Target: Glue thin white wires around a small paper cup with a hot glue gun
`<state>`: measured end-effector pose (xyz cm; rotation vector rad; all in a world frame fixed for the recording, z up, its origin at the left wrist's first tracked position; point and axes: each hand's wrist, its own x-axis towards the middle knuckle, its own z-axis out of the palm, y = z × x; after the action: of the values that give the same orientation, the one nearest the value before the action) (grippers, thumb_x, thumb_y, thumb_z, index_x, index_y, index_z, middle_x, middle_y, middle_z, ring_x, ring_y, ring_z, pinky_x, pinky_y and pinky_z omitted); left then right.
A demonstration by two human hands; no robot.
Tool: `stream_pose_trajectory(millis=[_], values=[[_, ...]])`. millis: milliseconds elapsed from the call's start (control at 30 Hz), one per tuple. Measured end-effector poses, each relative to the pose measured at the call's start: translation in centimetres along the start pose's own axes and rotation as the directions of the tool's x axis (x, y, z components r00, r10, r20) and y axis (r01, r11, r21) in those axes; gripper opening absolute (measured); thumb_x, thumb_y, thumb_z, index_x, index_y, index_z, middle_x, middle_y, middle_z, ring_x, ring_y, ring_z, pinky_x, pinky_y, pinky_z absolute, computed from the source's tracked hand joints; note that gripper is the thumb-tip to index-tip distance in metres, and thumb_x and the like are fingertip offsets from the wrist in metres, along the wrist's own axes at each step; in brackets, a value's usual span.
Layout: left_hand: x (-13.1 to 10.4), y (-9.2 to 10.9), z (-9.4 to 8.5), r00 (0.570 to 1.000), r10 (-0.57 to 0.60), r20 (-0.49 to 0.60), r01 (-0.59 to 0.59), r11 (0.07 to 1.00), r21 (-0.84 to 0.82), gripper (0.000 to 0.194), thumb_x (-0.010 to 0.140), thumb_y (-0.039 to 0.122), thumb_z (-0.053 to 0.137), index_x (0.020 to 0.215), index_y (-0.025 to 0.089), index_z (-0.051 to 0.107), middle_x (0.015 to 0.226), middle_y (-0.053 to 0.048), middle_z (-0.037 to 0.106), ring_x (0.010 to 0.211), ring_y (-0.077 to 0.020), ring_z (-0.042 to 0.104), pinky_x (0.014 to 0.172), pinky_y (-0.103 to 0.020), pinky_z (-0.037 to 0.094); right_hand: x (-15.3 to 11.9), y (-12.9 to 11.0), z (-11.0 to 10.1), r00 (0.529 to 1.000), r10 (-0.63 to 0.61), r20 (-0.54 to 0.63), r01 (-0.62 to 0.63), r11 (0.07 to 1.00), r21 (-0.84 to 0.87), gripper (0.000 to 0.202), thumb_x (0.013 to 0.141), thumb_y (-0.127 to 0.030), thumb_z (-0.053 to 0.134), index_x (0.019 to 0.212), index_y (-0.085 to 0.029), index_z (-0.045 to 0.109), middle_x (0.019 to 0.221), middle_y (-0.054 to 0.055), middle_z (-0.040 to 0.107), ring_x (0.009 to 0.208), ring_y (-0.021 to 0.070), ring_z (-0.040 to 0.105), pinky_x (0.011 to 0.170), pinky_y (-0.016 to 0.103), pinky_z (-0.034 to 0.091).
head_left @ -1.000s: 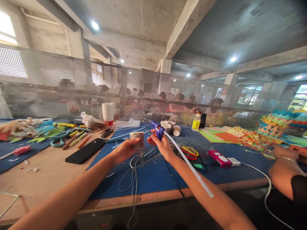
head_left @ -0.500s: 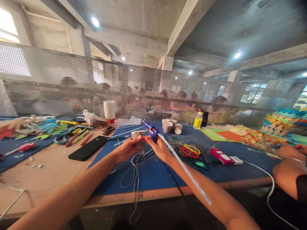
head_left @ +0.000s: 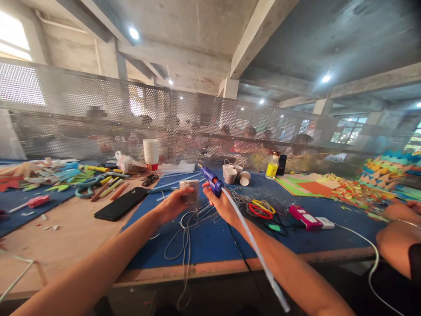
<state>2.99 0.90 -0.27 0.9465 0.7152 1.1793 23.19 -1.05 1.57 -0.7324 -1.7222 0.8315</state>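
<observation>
A small pale paper cup [head_left: 191,192] is held over the blue mat by my left hand [head_left: 173,204], its fingers closed around the cup's left side. My right hand [head_left: 219,202] grips a blue glue gun [head_left: 212,181] whose nozzle points up and to the left. From the gun's back a long clear glue stick [head_left: 255,248] runs down over my right forearm. Cup and gun are apart. Grey cord [head_left: 187,237] loops on the mat below my hands. Beyond the gun stand several small cups [head_left: 230,174], one tipped on its side.
A black phone [head_left: 121,204], scissors [head_left: 87,186] and stacked paper cups [head_left: 151,153] are at left. To the right are a yellow-labelled bottle [head_left: 272,166], coiled wires [head_left: 261,208], a pink device [head_left: 304,217] and coloured paper [head_left: 312,186]. Another person's arm [head_left: 394,237] rests at far right.
My right hand has moved slightly right with the glue gun, away from the cup and my left hand. The glue stick's tail has swung lower. My left hand still holds the cup.
</observation>
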Motion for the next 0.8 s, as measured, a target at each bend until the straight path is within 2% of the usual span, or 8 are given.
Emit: stream_pose_trajectory(millis=[133, 267, 467, 667, 800], values=[[-0.09, 0.24, 0.15, 1.0, 0.015, -0.017, -0.015, 1.0, -0.005, 0.016, 0.081, 0.015, 0.068, 0.095, 0.013, 0.075, 0.09, -0.009, 0.075, 0.077, -0.0175, 0.067, 0.074, -0.029, 0.054, -0.48, -0.56, -0.71, 1.0, -0.026, -0.002, 0.025, 0.991, -0.129, 0.039, 0.089, -0.057, 0.065, 0.099, -0.02, 0.073, 0.087, 0.002, 0.071, 0.08, 0.0173, 0.065, 0.077, 0.028, 0.052], [-0.31, 0.49, 0.2, 0.999, 0.051, -0.01, -0.05, 0.999, 0.005, 0.023, 0.078, 0.014, 0.07, 0.101, 0.014, 0.075, 0.095, -0.008, 0.076, 0.082, -0.0187, 0.068, 0.077, -0.03, 0.054, -0.55, -0.14, -0.78, 0.992, -0.112, 0.058, 0.119, 0.983, -0.141, 0.037, 0.09, -0.055, 0.067, 0.101, -0.02, 0.072, 0.097, 0.004, 0.073, 0.087, 0.0187, 0.067, 0.08, 0.029, 0.051], [-0.1, 0.41, -0.28, 0.996, 0.08, 0.025, -0.081, 0.996, 0.041, 0.02, 0.078, 0.017, 0.073, 0.097, 0.016, 0.077, 0.092, -0.009, 0.077, 0.083, -0.0206, 0.069, 0.074, -0.03, 0.053, -0.58, -0.34, -0.99, 0.982, -0.143, 0.124, 0.173, 0.941, -0.289, 0.036, 0.091, -0.056, 0.065, 0.091, -0.021, 0.07, 0.089, 0.003, 0.069, 0.079, 0.0165, 0.063, 0.073, 0.027, 0.047], [-0.06, 0.39, -0.27, 0.994, 0.096, 0.053, -0.1, 0.992, 0.08, 0.024, 0.077, 0.019, 0.074, 0.1, 0.015, 0.075, 0.09, -0.007, 0.077, 0.082, -0.0198, 0.069, 0.074, -0.029, 0.052, -0.65, -0.17, -1.06, 0.978, -0.159, 0.136, 0.197, 0.918, -0.344, 0.04, 0.09, -0.057, 0.066, 0.079, -0.02, 0.061, 0.075, -0.001, 0.059, 0.066, 0.0128, 0.053, 0.064, 0.025, 0.04], [-0.11, 0.37, -0.19, 0.992, 0.114, 0.048, -0.118, 0.987, 0.105, 0.026, 0.076, 0.019, 0.075, 0.102, 0.015, 0.074, 0.09, -0.008, 0.077, 0.081, -0.0199, 0.07, 0.074, -0.029, 0.052, -0.61, -0.11, -1.08, 0.975, -0.16, 0.155, 0.208, 0.906, -0.37, 0.042, 0.091, -0.059, 0.063, 0.077, -0.02, 0.057, 0.072, -0.002, 0.055, 0.065, 0.0126, 0.05, 0.062, 0.024, 0.038]])
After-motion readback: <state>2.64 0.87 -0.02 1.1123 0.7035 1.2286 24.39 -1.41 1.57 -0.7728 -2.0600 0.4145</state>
